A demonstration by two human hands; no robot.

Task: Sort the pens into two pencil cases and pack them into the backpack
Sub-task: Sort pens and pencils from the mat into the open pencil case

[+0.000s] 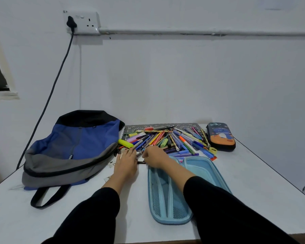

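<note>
The left hand (126, 164) is lying flat with its fingers (128, 152) stretched out straight. The tips are touching the near-left fringe of the pens (165, 140) and aren't gripping anything. The right hand (153, 156) is curling down over the near edge of the same heap with its back to the camera, so I honestly can't tell if its fingers are pinching a pen or just resting there. A grey pen (139, 154) is poking out between the two hands.

The pens are sitting in one big tangle on a patterned mat (139, 128) by the far edge of the desk (253, 182). The blue case (201, 166) is lying open just in front of them, partly under the right forearm, and I'm not seeing pens in the part that shows. The dark case (220, 136) is sitting zipped beside the heap's right end. The backpack (74, 147) is lying flat along the left side.

Looks to me like sorting is only just starting. The next move is probably teasing one pen out of the tangle and dropping it in the blue case, and the dark case needs opening too.
</note>
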